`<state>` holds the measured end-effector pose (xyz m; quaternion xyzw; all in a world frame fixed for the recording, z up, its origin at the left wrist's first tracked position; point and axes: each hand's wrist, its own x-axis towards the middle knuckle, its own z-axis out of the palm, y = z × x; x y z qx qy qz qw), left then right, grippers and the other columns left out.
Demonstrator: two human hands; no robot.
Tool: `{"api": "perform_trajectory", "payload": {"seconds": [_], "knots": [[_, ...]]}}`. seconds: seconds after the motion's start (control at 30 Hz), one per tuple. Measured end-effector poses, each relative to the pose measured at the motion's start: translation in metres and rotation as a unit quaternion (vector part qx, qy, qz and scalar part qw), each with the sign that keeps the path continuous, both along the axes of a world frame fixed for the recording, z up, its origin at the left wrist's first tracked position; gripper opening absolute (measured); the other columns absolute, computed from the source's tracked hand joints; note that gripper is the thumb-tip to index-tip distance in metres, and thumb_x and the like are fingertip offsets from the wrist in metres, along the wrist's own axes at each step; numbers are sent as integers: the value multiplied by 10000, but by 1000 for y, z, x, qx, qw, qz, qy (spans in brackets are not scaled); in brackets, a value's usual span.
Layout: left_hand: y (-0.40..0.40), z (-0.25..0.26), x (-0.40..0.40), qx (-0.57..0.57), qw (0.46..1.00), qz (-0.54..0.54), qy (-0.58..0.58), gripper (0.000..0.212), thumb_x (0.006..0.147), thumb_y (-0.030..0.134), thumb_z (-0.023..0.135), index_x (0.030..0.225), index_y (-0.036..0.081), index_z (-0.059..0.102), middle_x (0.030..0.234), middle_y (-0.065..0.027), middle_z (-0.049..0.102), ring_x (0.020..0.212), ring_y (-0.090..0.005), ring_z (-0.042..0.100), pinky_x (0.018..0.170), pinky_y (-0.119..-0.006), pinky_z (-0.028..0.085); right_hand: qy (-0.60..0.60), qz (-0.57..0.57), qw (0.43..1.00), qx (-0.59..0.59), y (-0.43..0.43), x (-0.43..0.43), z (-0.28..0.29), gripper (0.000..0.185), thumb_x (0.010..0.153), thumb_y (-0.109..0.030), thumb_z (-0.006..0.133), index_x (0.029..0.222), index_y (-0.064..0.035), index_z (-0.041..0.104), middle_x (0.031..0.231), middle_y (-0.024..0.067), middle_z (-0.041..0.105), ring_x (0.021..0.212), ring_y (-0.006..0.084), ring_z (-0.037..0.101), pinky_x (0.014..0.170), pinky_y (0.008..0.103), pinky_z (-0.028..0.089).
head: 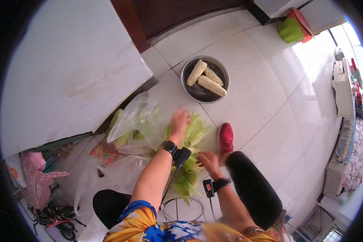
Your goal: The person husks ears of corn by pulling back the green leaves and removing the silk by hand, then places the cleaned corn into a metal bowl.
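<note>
My left hand point(180, 122) reaches forward over the far end of a pile of green corn husks point(186, 178) on the floor. It is blurred, and whether its fingers hold anything is unclear. Close to the pile's right side is my right hand point(208, 162), fingers loosely bent and apart, nothing visible in it. Beyond the husks stands a round metal basin point(196, 96) with three peeled ears of corn point(212, 86) in it. A clear plastic bag point(133, 118) holding green, unhusked-looking ears lies left of my left hand.
Thin plastic bags point(118, 169) spread over the tiled floor at left, beside a white cabinet point(78, 66). My red shoe point(226, 137) is right of the husks. A green bin point(290, 30) with a red liner stands far right. A wire ring point(183, 208) lies near my body.
</note>
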<state>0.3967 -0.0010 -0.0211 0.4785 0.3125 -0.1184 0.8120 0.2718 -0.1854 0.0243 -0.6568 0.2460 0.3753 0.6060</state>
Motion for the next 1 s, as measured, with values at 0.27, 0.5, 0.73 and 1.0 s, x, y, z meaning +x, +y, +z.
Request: {"api": "perform_trajectory", "payload": {"seconds": [0.27, 0.5, 0.73, 1.0], "knots": [[-37, -2, 43, -58, 992, -33, -105, 485, 961, 241, 509, 1420, 149, 383, 1492, -43, 298, 1313, -216, 335, 1039, -365, 347, -1, -60, 998, 31, -15, 5, -13, 310, 962, -204, 522, 1179, 16, 550, 975, 109, 654, 808, 170, 644, 677, 287, 508], [-37, -41, 45, -58, 995, -22, -76, 476, 958, 242, 514, 1379, 41, 421, 1398, -80, 418, 1216, -160, 444, 992, -338, 384, -9, -85, 996, 37, -13, 14, -21, 296, 960, -203, 528, 1165, 9, 555, 957, 96, 655, 794, 164, 642, 667, 282, 504], [-81, -14, -25, -41, 998, -35, -32, 460, 960, 219, 501, 1375, 33, 432, 1334, -79, 491, 1135, -156, 519, 962, -308, 403, -23, -59, 998, -2, -6, 1, -34, 290, 954, -205, 541, 1162, -5, 561, 929, 90, 662, 794, 162, 636, 689, 294, 503], [-34, -34, -126, 24, 986, -153, -59, 541, 967, 300, 489, 1416, 23, 365, 1412, -100, 429, 1259, -180, 432, 1019, -323, 357, -8, -94, 994, 51, 26, -6, -31, 353, 939, -245, 517, 1191, -5, 575, 1031, 100, 644, 888, 212, 632, 750, 323, 516]]}}
